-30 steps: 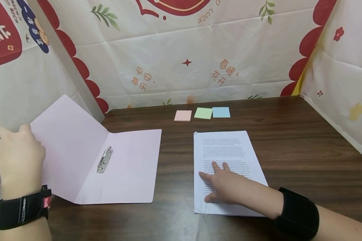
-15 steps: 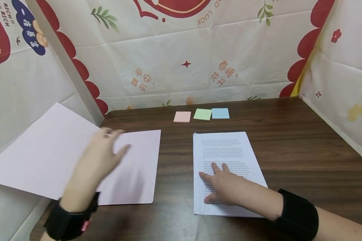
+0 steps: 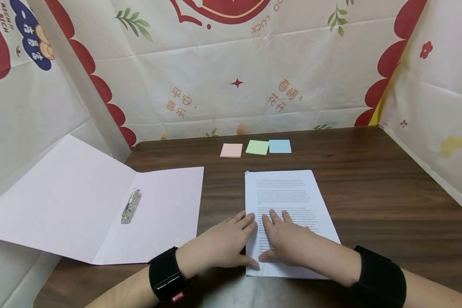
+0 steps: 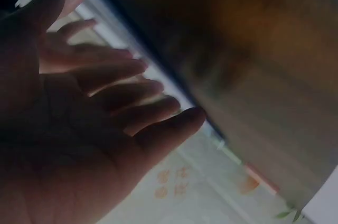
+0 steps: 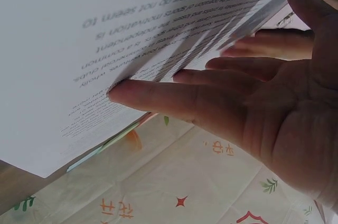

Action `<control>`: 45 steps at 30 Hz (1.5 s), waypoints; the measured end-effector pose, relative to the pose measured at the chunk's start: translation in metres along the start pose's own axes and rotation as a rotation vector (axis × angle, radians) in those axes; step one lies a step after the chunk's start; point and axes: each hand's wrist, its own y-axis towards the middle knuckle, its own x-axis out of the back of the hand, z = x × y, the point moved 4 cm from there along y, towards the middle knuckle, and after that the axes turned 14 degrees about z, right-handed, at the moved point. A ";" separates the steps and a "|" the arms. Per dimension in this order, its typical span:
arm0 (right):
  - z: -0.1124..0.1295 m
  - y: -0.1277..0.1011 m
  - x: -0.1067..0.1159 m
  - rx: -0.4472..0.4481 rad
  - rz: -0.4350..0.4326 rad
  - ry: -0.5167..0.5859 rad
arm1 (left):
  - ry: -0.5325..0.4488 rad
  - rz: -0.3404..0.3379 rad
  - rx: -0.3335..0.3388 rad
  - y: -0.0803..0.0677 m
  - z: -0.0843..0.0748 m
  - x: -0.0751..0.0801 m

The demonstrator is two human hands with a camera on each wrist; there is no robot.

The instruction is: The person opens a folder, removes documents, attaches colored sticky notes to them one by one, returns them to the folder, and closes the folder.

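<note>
A stack of printed paper (image 3: 288,188) lies on the brown table, seen in the head view right of centre. My right hand (image 3: 292,244) rests on it, fingers spread and fairly straight; the right wrist view has its fingertips (image 5: 119,91) against the printed text. At the stack's left edge is my left hand (image 3: 225,241), its fingertips and thumb right along that edge. In the left wrist view this hand's fingers (image 4: 169,129) are extended, nothing held in them. To the left lies an open pale pink folder (image 3: 169,205) with a metal clip (image 3: 131,206) near its spine.
Three sticky note pads, pink (image 3: 231,150), green (image 3: 257,147) and blue (image 3: 280,146), lie at the back of the table (image 3: 369,192). Printed white cloth (image 3: 215,64) hangs behind and at both sides. The folder's left cover leans up against the left cloth.
My left hand has let go of the folder's left cover and moved right to the paper stack's edge. The cover has dropped further open to the left. The right hand stays on the stack.
</note>
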 end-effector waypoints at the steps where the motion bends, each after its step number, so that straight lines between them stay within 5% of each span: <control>1: 0.001 0.000 0.000 0.001 -0.002 -0.002 | 0.016 0.008 0.003 0.002 -0.001 -0.003; 17: 0.004 -0.016 -0.010 0.043 -0.071 -0.152 | 0.020 0.034 0.058 -0.018 0.017 -0.008; 34: -0.007 -0.023 -0.011 0.083 -0.085 -0.130 | -0.013 0.036 0.059 -0.029 0.023 -0.002; 40: -0.014 -0.014 0.025 0.113 -0.194 -0.111 | 0.000 0.032 0.067 -0.028 0.022 0.000; 45: -0.041 0.021 0.096 0.102 -0.288 -0.091 | -0.021 0.047 0.068 -0.027 0.022 -0.008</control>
